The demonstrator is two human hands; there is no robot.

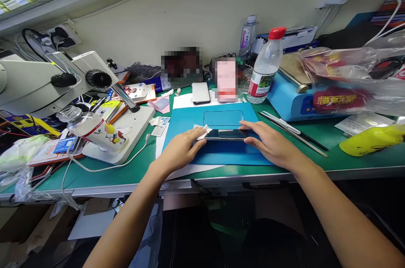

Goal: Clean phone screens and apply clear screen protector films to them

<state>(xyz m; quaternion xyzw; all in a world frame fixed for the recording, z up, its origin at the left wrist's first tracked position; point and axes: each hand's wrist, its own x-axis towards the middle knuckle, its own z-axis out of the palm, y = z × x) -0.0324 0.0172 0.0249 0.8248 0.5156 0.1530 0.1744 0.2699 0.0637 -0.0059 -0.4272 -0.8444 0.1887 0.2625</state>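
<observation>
Dark, flat glass-fronted phone (225, 134) lying on a blue rectangular work mat (221, 154) at the bench's front edge — gripped at both ends. Left hand (180, 150) pinches its left end together with a crumpled white wipe (202, 131); right hand (268, 143) clasps the right end. Beyond the mat: clear red-capped plastic water bottle (264, 67), grey-white microscope (47, 80) at left.

The blue mat (218, 156) lies at the bench's (348, 162) front edge, and its far half is open. Toward the left edge a microscope base (126, 133) and a lying bottle (91, 126) block the way. Toward the right edge stand a water bottle (264, 69), a blue machine (291, 95) and long metal tools (294, 131).
</observation>
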